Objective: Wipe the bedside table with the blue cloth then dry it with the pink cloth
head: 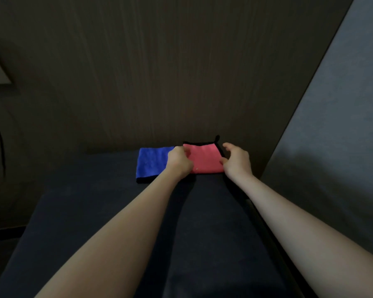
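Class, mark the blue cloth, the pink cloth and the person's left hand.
blue cloth [151, 162], head view, middle of its visible face.
pink cloth [205, 160], head view, centre of its top.
left hand [179, 161], head view, back of the hand.
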